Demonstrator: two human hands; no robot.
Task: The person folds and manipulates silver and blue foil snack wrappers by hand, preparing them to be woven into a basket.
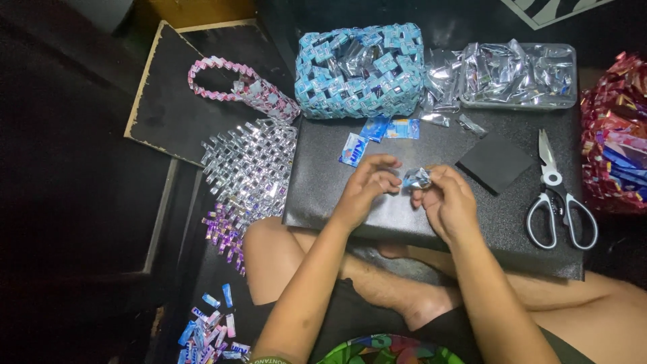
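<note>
My left hand and my right hand meet over a black board that lies on my crossed legs. Between the fingertips of both hands sits a small folded wrapper piece, blue and silver. Flat blue wrappers lie on the board just beyond my left hand. A black square card rests to the right of my hands.
A woven blue basket stands at the board's far edge, beside a clear tray of silver wrappers. Scissors lie at right, a red wrapper pile further right. A woven silver and pink bag and loose folded pieces lie at left.
</note>
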